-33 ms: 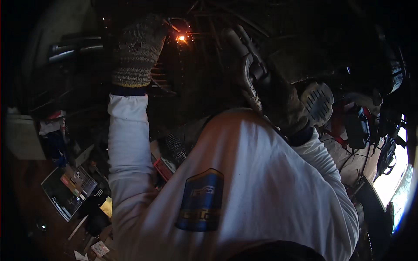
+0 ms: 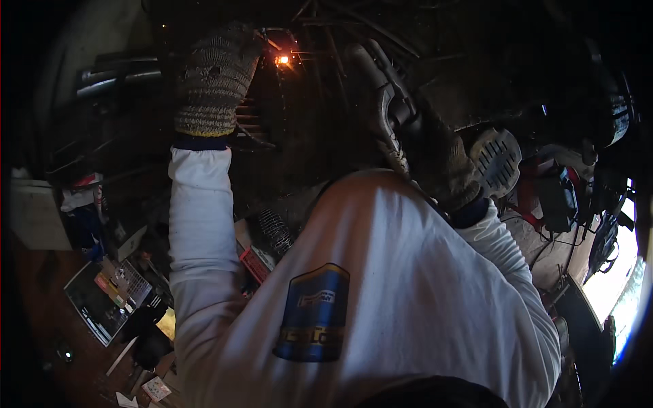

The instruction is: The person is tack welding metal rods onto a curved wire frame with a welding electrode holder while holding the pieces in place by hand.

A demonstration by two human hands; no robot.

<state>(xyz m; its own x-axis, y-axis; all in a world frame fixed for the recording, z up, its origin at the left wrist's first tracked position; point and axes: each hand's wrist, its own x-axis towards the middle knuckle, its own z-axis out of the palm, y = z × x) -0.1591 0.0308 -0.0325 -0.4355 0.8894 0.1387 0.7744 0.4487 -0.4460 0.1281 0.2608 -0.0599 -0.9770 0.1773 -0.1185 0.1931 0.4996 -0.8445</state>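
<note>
At the upper left, my left hand (image 2: 216, 81) in a grey-brown knitted glove reaches forward beside a small bright orange glow (image 2: 283, 60). Its fingers are lost in the dark, so their grip does not show. A thin rod (image 2: 271, 42), lit orange, lies between that glove and the glow. My right hand (image 2: 445, 160), in a dark, dirty glove, is right of centre. It is closed round a grey metal tool with a long lever (image 2: 388, 112), whose forward end points up and away. The tool's exact kind is unclear in the shadow.
Dark metal bars (image 2: 371, 26) lie at the top. A round slotted grey plate (image 2: 496, 163) is beside my right wrist. Farther right are a dark boxy device (image 2: 558, 200) and cables. A chain-like metal pile (image 2: 275, 230) and a red tray (image 2: 254, 264) lie below centre-left.
</note>
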